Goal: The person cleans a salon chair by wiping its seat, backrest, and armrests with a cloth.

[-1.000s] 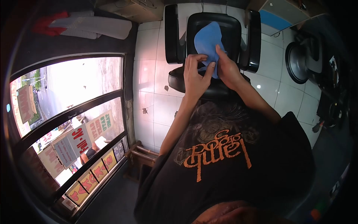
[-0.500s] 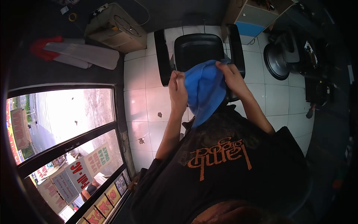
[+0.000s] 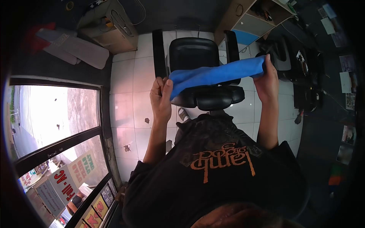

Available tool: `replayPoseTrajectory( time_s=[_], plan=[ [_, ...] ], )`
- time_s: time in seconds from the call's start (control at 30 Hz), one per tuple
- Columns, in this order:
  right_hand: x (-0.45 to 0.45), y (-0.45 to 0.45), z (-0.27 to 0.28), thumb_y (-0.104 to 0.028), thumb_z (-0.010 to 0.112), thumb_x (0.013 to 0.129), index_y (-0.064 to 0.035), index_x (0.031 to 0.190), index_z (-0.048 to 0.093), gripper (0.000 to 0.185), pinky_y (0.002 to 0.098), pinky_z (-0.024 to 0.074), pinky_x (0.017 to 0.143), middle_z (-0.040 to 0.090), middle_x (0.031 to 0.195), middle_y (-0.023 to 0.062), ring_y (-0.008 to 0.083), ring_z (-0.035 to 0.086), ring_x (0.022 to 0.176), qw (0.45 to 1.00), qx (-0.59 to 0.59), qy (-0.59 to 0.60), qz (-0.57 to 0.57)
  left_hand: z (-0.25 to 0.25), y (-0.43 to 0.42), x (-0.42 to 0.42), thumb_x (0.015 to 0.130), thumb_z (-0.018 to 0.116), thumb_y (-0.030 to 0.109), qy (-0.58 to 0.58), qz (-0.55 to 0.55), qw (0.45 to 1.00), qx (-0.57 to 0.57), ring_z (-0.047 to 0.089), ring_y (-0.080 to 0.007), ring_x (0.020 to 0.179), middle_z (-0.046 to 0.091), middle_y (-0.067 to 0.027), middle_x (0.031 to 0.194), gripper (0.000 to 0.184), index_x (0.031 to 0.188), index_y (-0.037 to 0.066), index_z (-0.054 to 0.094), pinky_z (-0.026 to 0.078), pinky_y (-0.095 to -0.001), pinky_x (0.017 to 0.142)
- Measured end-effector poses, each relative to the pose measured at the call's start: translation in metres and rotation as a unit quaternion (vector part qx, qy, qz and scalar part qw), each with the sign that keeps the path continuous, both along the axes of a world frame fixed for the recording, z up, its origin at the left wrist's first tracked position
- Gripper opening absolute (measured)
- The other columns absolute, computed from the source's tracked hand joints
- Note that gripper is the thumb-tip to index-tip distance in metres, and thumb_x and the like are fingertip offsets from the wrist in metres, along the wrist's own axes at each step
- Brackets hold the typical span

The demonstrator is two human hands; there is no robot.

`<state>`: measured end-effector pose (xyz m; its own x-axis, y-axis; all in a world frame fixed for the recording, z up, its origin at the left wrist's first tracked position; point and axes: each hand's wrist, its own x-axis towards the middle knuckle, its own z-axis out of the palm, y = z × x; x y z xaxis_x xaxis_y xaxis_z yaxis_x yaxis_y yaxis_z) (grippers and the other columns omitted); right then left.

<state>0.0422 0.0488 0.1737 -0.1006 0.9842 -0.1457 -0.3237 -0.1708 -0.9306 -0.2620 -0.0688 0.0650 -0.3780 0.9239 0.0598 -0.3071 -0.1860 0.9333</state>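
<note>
A blue cloth is stretched in a long folded strip between my two hands. My left hand grips its left end, thumb pressed against the fingers. At the other end, my right hand is closed on the cloth, thumb on top and fingers partly hidden underneath. The cloth hangs in the air over a black padded chair, covering part of its seat. Both black armrests show beside the chair's padding.
A glass door with signs stands at the left. Wooden cabinets are at the back. A second dark chair stands at the right. The white tile floor has several chipped spots.
My hands have moved apart, the right one outward to the right and the left one slightly left and down. The cloth, bunched and hanging before, is now pulled out lengthwise.
</note>
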Motion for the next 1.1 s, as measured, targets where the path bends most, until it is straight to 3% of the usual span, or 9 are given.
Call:
replayPoseTrajectory(
  time_s=[0.17,0.53,0.57,0.67,0.7,0.8,0.93,1.0,1.1],
  plan=[
    [-0.027,0.007,-0.051,-0.023,0.071,0.100,0.0008,0.132,0.059,0.041,0.0299,0.0468,0.099,0.068,0.116,0.0061,0.0136,0.064,0.109,0.986,0.020,-0.094,0.139,0.016,-0.002,0.007,0.100,0.072,0.014,-0.091,0.055,0.994,-0.021,0.060,-0.0114,0.093,0.063,-0.0101,0.104,0.043,0.132,0.004,0.045,0.049,-0.0254,0.088],
    [-0.023,0.007,-0.041,-0.013,0.077,0.093,-0.0086,0.166,0.017,0.094,0.0355,0.0497,0.101,0.066,0.108,0.0099,0.0205,0.064,0.112,0.940,0.111,-0.152,0.285,0.031,-0.052,-0.019,0.094,0.073,-0.001,0.174,0.117,0.977,-0.044,0.062,-0.0111,0.096,0.066,-0.0117,0.108,0.053,0.141,-0.005,0.049,0.053,-0.0253,0.086],
    [-0.027,0.005,-0.048,-0.011,0.077,0.091,-0.0135,0.155,0.048,0.071,0.0364,0.0517,0.096,0.062,0.110,0.0093,0.0236,0.065,0.109,0.936,0.116,-0.179,0.280,0.026,-0.054,-0.022,0.092,0.076,0.001,0.187,0.123,0.974,-0.046,0.063,-0.0132,0.094,0.065,-0.0097,0.103,0.050,0.139,-0.002,0.057,0.053,-0.0272,0.082],
    [-0.029,0.031,-0.058,-0.010,0.080,0.087,-0.0116,0.126,0.074,0.040,0.0342,0.0474,0.097,0.057,0.114,0.0068,0.0252,0.059,0.109,0.752,0.224,-0.504,0.361,0.017,-0.050,-0.037,0.088,0.080,0.005,0.398,0.177,0.896,-0.092,0.063,-0.0185,0.088,0.062,-0.0088,0.096,0.036,0.123,0.001,0.070,0.052,-0.0311,0.079],
    [-0.037,0.035,-0.066,-0.013,0.080,0.084,-0.0059,0.096,0.079,0.013,0.0377,0.0518,0.087,0.061,0.122,0.0103,0.0334,0.063,0.102,0.768,0.291,-0.494,0.285,0.015,-0.044,-0.040,0.086,0.082,0.009,0.442,0.220,0.866,-0.079,0.061,-0.0236,0.083,0.060,-0.0096,0.091,0.019,0.103,0.002,0.075,0.050,-0.0347,0.077],
    [-0.053,0.057,-0.063,-0.017,0.081,0.085,-0.0016,0.095,0.076,0.019,0.0395,0.0507,0.083,0.062,0.126,0.0143,0.0323,0.063,0.100,0.694,0.518,-0.485,0.123,0.025,-0.031,-0.054,0.088,0.082,0.011,0.634,0.296,0.712,-0.052,0.061,-0.0193,0.089,0.059,-0.0101,0.098,0.020,0.095,-0.002,0.069,0.053,-0.0322,0.077],
    [-0.080,0.035,-0.027,-0.023,0.079,0.089,0.0009,0.091,0.072,0.025,0.0423,0.0503,0.074,0.069,0.093,0.0171,0.0318,0.066,0.083,0.804,0.377,-0.443,0.125,0.037,-0.018,-0.039,0.097,0.074,0.015,0.405,0.304,0.863,0.008,0.055,-0.0201,0.071,0.060,-0.0100,0.086,0.024,0.090,-0.001,0.058,0.049,-0.0329,0.070],
    [-0.089,0.003,-0.022,-0.024,0.077,0.093,-0.0018,0.089,0.067,0.024,0.0396,0.0486,0.059,0.061,0.074,0.0169,0.0313,0.061,0.062,0.804,0.397,-0.417,0.149,0.046,-0.026,-0.012,0.101,0.070,0.018,0.313,0.242,0.916,-0.062,0.057,-0.0142,0.074,0.061,-0.0075,0.090,0.025,0.100,0.001,0.052,0.049,-0.0288,0.071],
    [-0.103,-0.044,-0.043,-0.018,0.079,0.087,-0.0029,0.095,0.065,0.022,0.0429,0.0497,0.061,0.058,0.080,0.0131,0.0341,0.063,0.068,0.746,0.495,-0.384,0.226,0.041,-0.037,0.037,0.101,0.071,0.022,0.069,0.135,0.986,-0.073,0.059,-0.0112,0.089,0.060,-0.0092,0.106,0.037,0.121,0.002,0.047,0.050,-0.0258,0.076]
  ],
)
